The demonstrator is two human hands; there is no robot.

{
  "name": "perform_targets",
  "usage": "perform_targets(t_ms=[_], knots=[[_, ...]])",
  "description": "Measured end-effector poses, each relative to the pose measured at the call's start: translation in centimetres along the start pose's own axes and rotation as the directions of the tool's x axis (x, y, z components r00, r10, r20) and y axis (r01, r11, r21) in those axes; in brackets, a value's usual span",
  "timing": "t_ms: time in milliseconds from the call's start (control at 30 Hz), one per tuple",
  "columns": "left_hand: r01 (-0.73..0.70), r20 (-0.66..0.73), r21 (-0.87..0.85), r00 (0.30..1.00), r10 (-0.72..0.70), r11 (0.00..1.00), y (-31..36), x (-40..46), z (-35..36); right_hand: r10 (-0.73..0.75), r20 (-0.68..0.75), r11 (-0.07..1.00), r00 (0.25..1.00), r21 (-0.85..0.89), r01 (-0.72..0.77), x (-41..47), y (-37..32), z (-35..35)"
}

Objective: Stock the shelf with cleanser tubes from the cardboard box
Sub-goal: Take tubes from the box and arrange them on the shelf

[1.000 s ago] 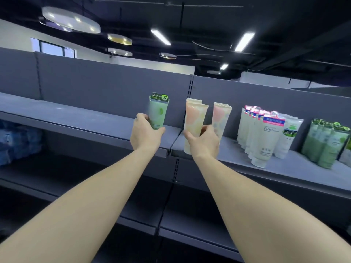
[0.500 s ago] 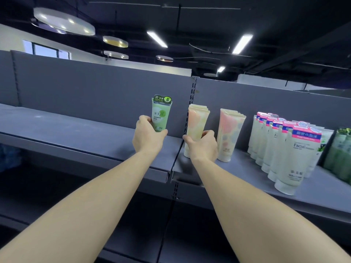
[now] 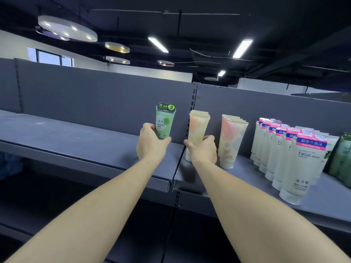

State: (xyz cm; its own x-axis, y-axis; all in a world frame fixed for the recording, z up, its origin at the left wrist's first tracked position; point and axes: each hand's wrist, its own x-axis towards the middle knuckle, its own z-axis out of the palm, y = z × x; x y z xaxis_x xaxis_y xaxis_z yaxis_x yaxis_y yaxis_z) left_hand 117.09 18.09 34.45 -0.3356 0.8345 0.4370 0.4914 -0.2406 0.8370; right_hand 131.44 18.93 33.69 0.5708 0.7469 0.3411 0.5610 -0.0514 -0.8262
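Observation:
My left hand (image 3: 151,144) grips a light green cleanser tube (image 3: 164,122) with a dark green label, held upright over the right end of the left grey shelf (image 3: 76,137). My right hand (image 3: 203,149) is closed around the lower part of a peach-and-yellow tube (image 3: 198,128), the front one of a short row standing cap-down at the left end of the right shelf (image 3: 322,198). A second row of pink patterned tubes (image 3: 232,137) stands just to its right. The cardboard box is out of view.
Further right stand a row of white "Facial" tubes with pink labels (image 3: 302,164) and dark green tubes (image 3: 341,158) at the frame edge. A slotted upright (image 3: 193,99) splits the two shelf bays. Lower shelves lie in shadow below my arms.
The view has moved closer to the shelf. My right hand has set its peach tube down into the row on the right shelf. My left hand has carried the green tube further over the left shelf.

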Motion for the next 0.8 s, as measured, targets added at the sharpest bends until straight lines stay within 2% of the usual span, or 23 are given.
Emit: perform_targets(t_ms=[367, 800], knots=[[-0.025, 0.019, -0.011, 0.999, 0.026, 1.000, 2.0, -5.8, -3.3, -0.030, 0.004, 0.999, 1.000, 0.025, 0.029, -5.1, 1.2, -4.8], [-0.056, 0.184, -0.078, 0.980, 0.070, 0.995, 7.7, -17.0, -1.5, 0.002, -0.060, 0.999, 0.998, -0.050, -0.005, -10.5, 7.2, -16.3]])
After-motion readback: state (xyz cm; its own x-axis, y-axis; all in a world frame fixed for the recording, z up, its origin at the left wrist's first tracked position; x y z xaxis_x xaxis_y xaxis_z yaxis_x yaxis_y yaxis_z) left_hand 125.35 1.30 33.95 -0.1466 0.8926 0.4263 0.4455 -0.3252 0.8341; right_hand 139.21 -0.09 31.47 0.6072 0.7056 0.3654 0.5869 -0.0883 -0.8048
